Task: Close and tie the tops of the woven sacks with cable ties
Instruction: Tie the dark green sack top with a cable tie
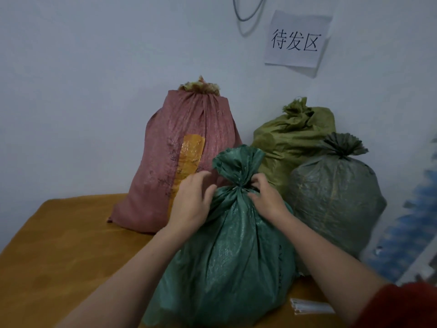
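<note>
green sack (227,245) is standing on the desk (59,245) (neck bunched); left grip (191,202) is resting open against its shoulder, right grip (264,197) is pinching the cinched neck.

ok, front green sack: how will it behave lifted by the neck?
Probably floppy: the green woven sack creases around its fill. Its broad bulging base likely resists tipping. Cinched neck looks grippable, though shiny weave may slip.

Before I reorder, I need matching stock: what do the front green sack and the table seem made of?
Green sack: probably woven plastic, slightly glossy; crinkled folds glint. Table: smooth orange-brown top, perhaps laminate or wood; blur leaves it open.
</note>
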